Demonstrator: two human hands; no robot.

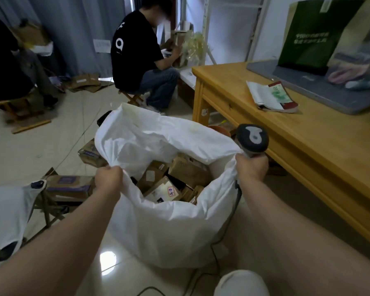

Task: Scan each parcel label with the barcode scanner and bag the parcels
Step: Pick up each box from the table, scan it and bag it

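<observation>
Left grip (108,178) is closed on the near-left rim of the large white plastic sack (169,231), fingers curled over a bunched fold and pulling the mouth open. Right grip (251,167) is wrapped round the handle of the dark grey handheld barcode scanner (252,138). The scanner head sticks up above the knuckles, and the sack's right rim is caught in the same fist. The thin black scanner cable (236,201) drops from under that fist, runs down the sack's right side and reaches the floor.

The sack stands on the glossy pale tiled floor (30,146), btwn both forearms, mouth wide open. Inside lie brown cardboard parcels (186,174), piled at angles and touching. One near the front, a tilted brown parcel w/ white label and red handwriting (165,192), faces up.

More flat brown boxes w/ purple print (68,185) lie on the floor just left of the sack, outside it.

On the right is a light wooden worktop (308,146). It carries a grey felt mat (308,82), a soft-cover booklet w/ red-and-green cover (271,97) and, further back, a tall dark green paper bag (308,39), whose print is too blurred to read.

In the bg a seated person in a black T-shirt (135,54) sits on a small wooden stool (132,98), facing away.
</observation>
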